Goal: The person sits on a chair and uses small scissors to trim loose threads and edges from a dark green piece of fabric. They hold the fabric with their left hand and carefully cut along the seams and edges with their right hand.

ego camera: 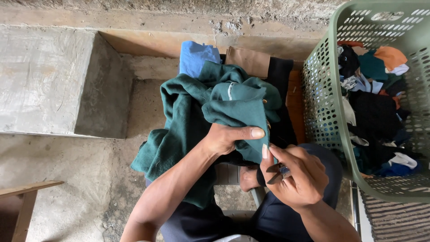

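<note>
1. Left hand (226, 138): forearm angled up from below, fingers closed around a fold of the dark green garment (197, 125), thumb laid across the cloth.
2. Right hand (298, 172): just right of the garment's lower edge, fingers curled on a small dark tool (275, 172), its kind unclear.
3. Green laundry basket (327, 112): right of the garment, cut off by the frame.

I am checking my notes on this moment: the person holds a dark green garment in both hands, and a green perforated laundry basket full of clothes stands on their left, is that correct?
Not quite. In the head view the green perforated basket stands on the person's right, not their left. The rest holds: left hand and right hand both grip the dark green garment, and the basket is full of clothes.
</note>
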